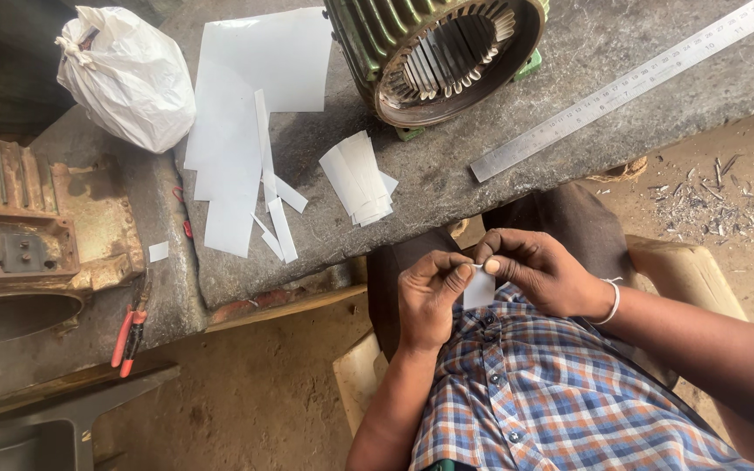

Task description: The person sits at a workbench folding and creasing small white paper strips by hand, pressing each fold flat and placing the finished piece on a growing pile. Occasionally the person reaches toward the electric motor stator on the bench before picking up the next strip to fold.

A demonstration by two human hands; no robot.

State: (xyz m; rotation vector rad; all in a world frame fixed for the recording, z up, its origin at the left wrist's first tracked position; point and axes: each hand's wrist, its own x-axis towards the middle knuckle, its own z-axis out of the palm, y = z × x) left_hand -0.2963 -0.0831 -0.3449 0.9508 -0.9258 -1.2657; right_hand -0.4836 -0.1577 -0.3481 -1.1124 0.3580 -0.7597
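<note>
1. We sit at a rough grey workbench (517,166) that runs across the upper part of the view, its top scuffed and dusty.
2. On its far edge lies a green motor stator (447,52) on its side, its open slotted bore turned toward us.
3. At the far left sits a knotted white plastic bag (128,78); beside it lie large white sheets of insulation paper (237,122) with narrow cut strips trailing off their lower edge.
4. A long steel ruler (630,87) lies slantwise on the right of the bench, well apart from the paper.
5. Between the sheets and the ruler, just below the stator, rests a small stack of cut white slips (361,179).
6. Red-handled pliers (130,331) lie at the left edge of the bench, near a rusty motor housing (28,235).
7. Our left hand (429,296) and right hand (543,270) meet over the lap, in front of a checked shirt.
8. Both pinch one small paper piece (479,288) — thumb and forefinger of each hand closed on its upper corners.
9. The piece is plain white, smooth and roughly rectangular; it hangs down from the fingertips toward the shirt. We cannot tell its long axis — fingers hide its top.
</note>
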